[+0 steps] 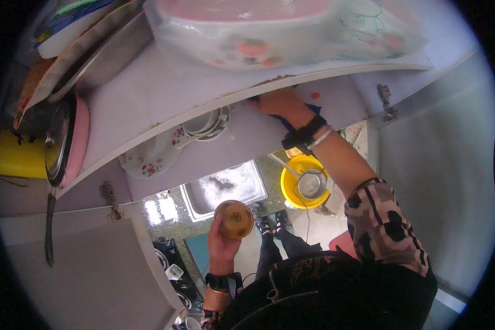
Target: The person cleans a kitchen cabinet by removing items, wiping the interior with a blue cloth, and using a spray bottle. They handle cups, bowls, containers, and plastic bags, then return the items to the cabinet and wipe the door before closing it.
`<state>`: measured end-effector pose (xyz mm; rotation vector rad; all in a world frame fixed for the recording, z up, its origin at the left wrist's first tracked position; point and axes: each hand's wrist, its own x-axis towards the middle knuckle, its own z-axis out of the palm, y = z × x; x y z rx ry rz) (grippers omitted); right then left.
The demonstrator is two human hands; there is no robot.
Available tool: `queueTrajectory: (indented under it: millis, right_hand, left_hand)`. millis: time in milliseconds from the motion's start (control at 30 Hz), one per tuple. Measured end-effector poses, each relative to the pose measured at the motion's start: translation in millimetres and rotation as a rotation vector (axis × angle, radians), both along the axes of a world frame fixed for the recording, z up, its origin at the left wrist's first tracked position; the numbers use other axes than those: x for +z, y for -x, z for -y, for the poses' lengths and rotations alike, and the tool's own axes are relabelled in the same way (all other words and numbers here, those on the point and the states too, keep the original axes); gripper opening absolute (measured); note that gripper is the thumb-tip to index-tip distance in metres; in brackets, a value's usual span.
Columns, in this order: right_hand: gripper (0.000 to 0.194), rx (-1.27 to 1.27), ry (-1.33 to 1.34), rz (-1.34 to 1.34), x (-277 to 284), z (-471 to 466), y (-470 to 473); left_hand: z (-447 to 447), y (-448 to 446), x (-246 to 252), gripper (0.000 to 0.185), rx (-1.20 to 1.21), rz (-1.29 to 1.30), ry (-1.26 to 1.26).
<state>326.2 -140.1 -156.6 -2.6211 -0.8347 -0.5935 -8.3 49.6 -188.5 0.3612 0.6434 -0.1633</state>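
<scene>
My left hand [225,249] grips a round, gold-coloured jar or tin [234,219] and holds it below the open cabinet, its flat round face towards me. My right hand [278,101] reaches into the lower shelf [255,128]; the upper board's edge covers its fingers, so its grip is hidden. Dark blue cloth [315,109] shows beside and beneath that wrist. A small red piece [316,95] lies on the shelf to the right of the hand. To its left sit stacked white bowls [200,123] with a spoon and a flower-patterned plate [150,161].
On the upper shelf [148,78] are a large plastic-wrapped item [251,37], leaning trays [107,53] and pans [76,140] with a protruding handle. Cabinet doors [433,165] stand open either side. Below are a metal sink [222,187], a yellow basin [291,194] with a metal saucepan [312,184], and a stove [179,268].
</scene>
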Motion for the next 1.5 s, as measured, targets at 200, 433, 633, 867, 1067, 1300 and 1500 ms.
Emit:
queueTrajectory:
  millis: [200,433,633,867,1067,1300,1500]
  right_hand:
    - [0.058,0.0,0.047,-0.121,-15,-17,-18]
    - [0.05,-0.072,0.068,0.013,-18,-11,-7]
    - [0.047,0.017,-0.212,-0.214,25,24,35]
    - [0.038,0.453,-0.376,-0.377,85,38,182]
    - [0.042,0.514,-0.103,-0.387,85,8,245]
    - [0.04,0.599,-0.177,-0.47,100,0,269]
    - [0.04,0.091,-0.887,-0.892,164,51,257]
  left_hand:
    - [-7,14,-2,0.039,0.072,-0.06,0.021]
    - [-3,14,2,0.039,0.039,0.033,0.007]
    - [3,-16,11,0.04,-0.073,0.092,-0.017]
    - [24,-52,35,0.06,-0.219,0.207,0.075]
    - [31,-42,63,0.058,-0.158,0.282,0.023]
    - [27,-22,73,0.047,-0.157,0.259,-0.09]
    - [19,-5,94,0.043,-0.057,0.333,0.035]
